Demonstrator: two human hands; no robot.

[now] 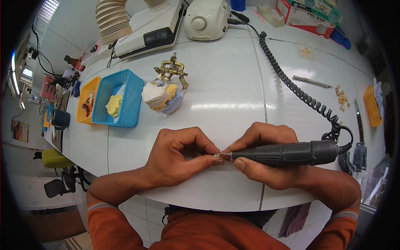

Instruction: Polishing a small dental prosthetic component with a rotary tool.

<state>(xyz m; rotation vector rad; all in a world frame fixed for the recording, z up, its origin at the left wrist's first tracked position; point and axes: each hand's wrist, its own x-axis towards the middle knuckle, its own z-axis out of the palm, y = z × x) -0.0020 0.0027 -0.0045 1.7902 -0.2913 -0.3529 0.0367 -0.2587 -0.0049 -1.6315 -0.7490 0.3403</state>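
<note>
Between thumb and forefinger, my left hand (179,156) pinches a small pale artificial tooth (217,155) over the table's near edge. My right hand (266,166) is closed round a black handpiece of a rotary grinder (287,154), held level and pointing left. Its thin metal bur (226,154) meets the tooth or lies right beside it; the fingertips partly hide the spot. From the handpiece's back end a coiled black cord (298,91) runs up to a cream control box (206,21) with a round knob.
Ahead on the left, a brass articulator (171,68) holds plaster dental casts (160,98). Beside it stand a blue basket (133,98) with a yellow cast and an orange basket (85,118). A scalpel-like knife (312,81) and loose teeth (343,99) lie right.
</note>
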